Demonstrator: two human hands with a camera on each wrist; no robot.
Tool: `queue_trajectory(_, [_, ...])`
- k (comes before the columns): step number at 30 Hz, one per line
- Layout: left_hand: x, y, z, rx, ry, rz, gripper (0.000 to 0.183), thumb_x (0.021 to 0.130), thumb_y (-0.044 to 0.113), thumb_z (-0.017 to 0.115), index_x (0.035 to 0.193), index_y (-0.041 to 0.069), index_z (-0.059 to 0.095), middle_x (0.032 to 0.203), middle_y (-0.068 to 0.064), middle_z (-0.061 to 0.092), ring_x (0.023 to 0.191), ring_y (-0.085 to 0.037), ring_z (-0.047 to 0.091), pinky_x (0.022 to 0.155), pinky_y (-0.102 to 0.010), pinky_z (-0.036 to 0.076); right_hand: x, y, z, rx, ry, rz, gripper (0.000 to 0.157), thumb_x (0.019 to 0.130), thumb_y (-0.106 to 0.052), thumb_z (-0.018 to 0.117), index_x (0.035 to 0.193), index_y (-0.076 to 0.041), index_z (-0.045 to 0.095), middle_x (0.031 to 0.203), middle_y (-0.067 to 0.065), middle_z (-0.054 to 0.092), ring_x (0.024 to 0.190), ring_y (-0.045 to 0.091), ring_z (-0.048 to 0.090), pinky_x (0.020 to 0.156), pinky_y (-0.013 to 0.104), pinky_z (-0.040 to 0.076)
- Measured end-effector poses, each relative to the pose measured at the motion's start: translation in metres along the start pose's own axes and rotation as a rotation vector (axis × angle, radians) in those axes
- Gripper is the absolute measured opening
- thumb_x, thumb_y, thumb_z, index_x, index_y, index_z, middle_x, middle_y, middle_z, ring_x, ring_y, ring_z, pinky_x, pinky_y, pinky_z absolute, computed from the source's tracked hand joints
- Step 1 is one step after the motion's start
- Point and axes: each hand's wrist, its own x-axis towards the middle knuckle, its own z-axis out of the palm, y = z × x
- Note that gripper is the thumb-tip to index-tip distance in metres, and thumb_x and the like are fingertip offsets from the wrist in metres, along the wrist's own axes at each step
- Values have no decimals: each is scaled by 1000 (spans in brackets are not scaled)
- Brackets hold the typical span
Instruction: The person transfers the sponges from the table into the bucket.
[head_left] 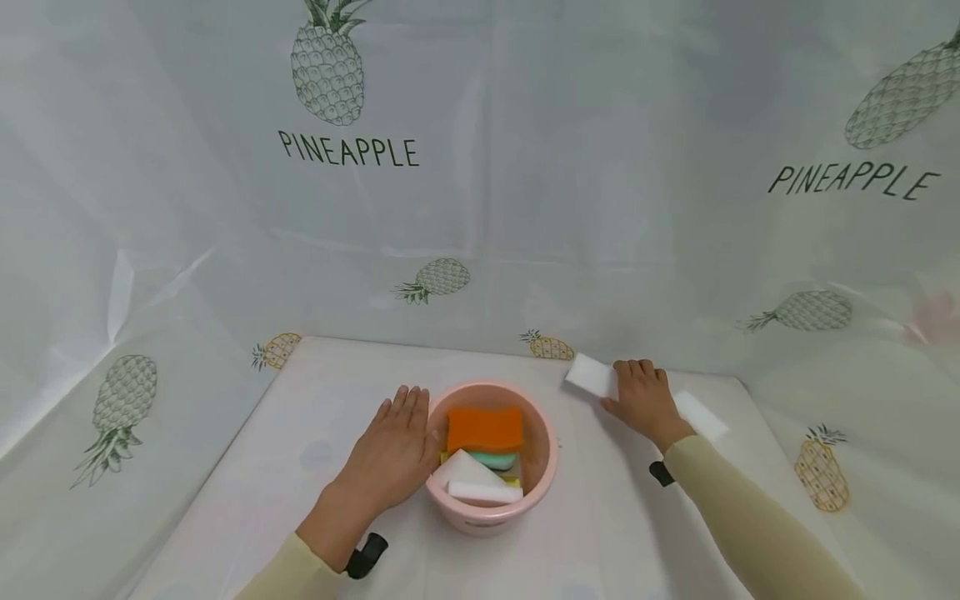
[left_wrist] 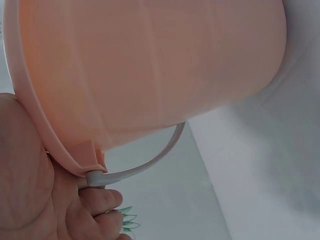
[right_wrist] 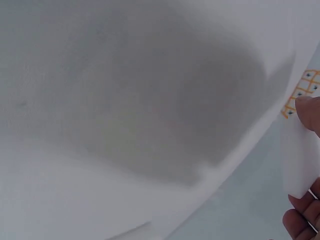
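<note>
A pink bucket (head_left: 551, 454) stands on the white-covered table. Against its left rim rests my left hand (head_left: 393, 450), fingers pointing away from me and looking straight from above. In the left wrist view the palm touches the rim, close to the hinge of the grey handle (left_wrist: 145, 167). Toward the back right, my right hand (head_left: 643, 400) pinches a white sponge block (head_left: 591, 375) between thumb and fingers. The right wrist view catches this white sponge (right_wrist: 300, 155) at its right edge. Inside the bucket lie an orange sponge (head_left: 483, 428), a green one (head_left: 495, 460) and white blocks (head_left: 480, 492).
Another white block (head_left: 701, 415) lies on the table right of my right hand, partly hidden by it. Bits of yellow (head_left: 512, 482) show among the bucket's contents. A pineapple-printed sheet (head_left: 555, 208) rises behind the table (head_left: 337, 367) and on both sides.
</note>
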Motion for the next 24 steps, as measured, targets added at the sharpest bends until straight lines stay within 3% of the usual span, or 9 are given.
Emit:
queue_trajectory(15, [2,0,-2,11,-19,-14,68,114,41,38,161,-8,33,168,-25,36,160,-42,26,130,-58,21,-1,-28,-50,-49,194,-116,71,84,-43,87,126,4,54,118,24,62,110,44,55,85,58,47])
queue_trajectory(24, [2,0,-2,31,-24,-11,68,113,40,39,162,-7,32,168,-25,35,160,-42,25,130,-58,20,0,-72,-97,54,277,-178,71,81,-41,90,125,4,56,118,23,64,109,45,56,84,57,48])
